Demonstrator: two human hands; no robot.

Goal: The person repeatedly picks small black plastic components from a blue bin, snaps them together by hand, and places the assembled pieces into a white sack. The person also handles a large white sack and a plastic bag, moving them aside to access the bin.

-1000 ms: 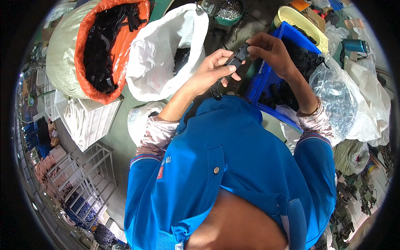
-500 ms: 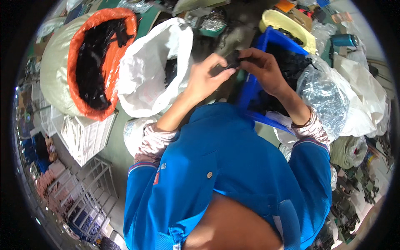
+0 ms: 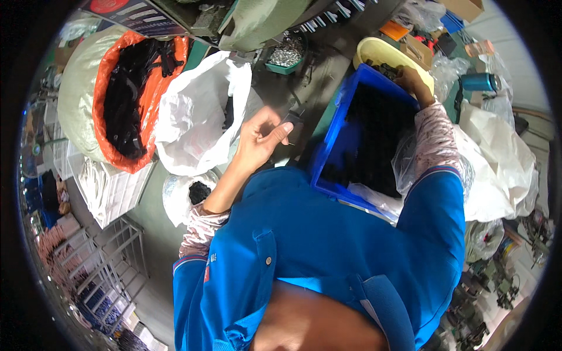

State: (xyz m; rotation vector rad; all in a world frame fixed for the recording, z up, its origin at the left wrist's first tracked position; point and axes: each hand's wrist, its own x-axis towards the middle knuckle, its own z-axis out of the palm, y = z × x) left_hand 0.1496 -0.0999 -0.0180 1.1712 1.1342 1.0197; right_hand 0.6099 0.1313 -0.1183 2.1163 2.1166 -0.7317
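Note:
My left hand pinches a small black plastic piece between thumb and fingers, right of the white sack. My right hand is over the yellow oval basin, where several small dark parts lie. Its fingertips are down among these parts, and I cannot tell whether they grip one. Under my right forearm stands a blue plastic crate, filled with black pieces too dark to tell apart.
At the left are an open white sack and an orange-lined sack of black pieces. A green tray of shiny metal bits sits ahead, below a green machine. Clear plastic and white bags crowd the right side.
My hands have parted. The right moved from the black piece to the yellow basin; the left drew back slightly left and down, keeping the black piece. The view has shifted, showing more machine ahead.

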